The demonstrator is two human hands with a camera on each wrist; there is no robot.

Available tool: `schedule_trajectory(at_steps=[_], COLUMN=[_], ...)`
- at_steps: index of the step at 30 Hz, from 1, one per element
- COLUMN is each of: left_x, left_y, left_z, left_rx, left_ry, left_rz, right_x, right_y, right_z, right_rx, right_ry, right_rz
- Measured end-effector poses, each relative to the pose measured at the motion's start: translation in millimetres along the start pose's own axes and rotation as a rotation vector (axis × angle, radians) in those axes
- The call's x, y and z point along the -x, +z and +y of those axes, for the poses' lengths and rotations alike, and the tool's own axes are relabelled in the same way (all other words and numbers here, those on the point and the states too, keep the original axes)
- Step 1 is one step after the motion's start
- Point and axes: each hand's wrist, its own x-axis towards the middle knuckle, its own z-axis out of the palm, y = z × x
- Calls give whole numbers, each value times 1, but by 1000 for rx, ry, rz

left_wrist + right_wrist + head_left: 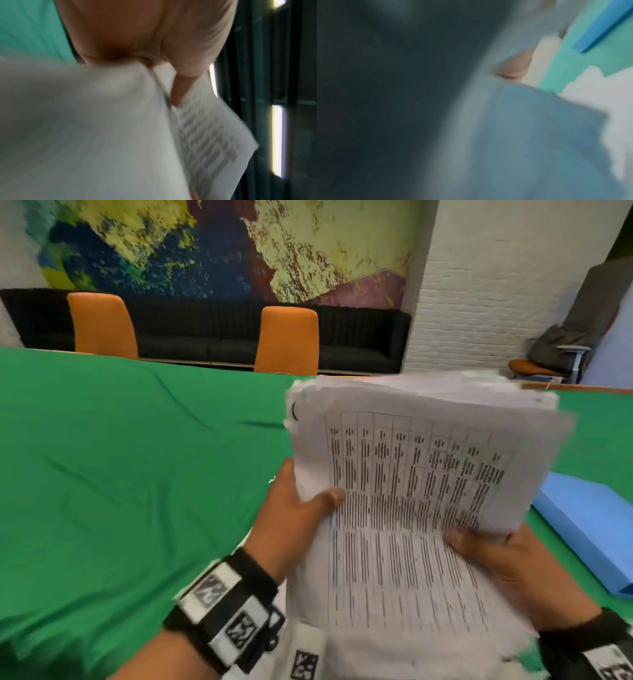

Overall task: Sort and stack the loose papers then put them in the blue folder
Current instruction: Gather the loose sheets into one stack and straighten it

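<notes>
A thick stack of white papers point(411, 491) printed with tables is held up above the green table, tilted toward me. My left hand point(298, 508) grips its left edge, thumb on the top sheet. My right hand point(496, 559) grips its lower right corner, thumb on top. The blue folder point(589, 525) lies flat on the table at the right, beyond the right hand. In the left wrist view the papers point(85, 121) fill the frame, with the thumb point(176, 94) pressed on a printed sheet. The right wrist view is blurred; the folder point(604, 27) shows at its upper right.
A green cloth point(120, 457) covers the table. Two orange chairs point(287, 340) stand at the far edge before a black sofa point(359, 337). More white paper point(376, 655) lies near my wrists at the bottom.
</notes>
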Motion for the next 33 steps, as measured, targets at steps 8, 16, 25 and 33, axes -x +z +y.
schedule_trajectory(at_steps=[8, 16, 25, 33], left_x=[4, 35, 130, 128], left_y=[55, 3, -48, -80], left_z=[9, -36, -82, -74], left_rx=[-100, -339, -1319, -1059], left_ry=[319, -81, 28, 113], left_rz=[251, -249, -820, -562], right_x=[9, 2, -8, 12], right_y=[44, 17, -52, -55], right_z=[13, 58, 82, 113], right_rx=[193, -37, -275, -298], right_ry=[-215, 96, 165, 351], right_rz=[233, 208, 416, 490])
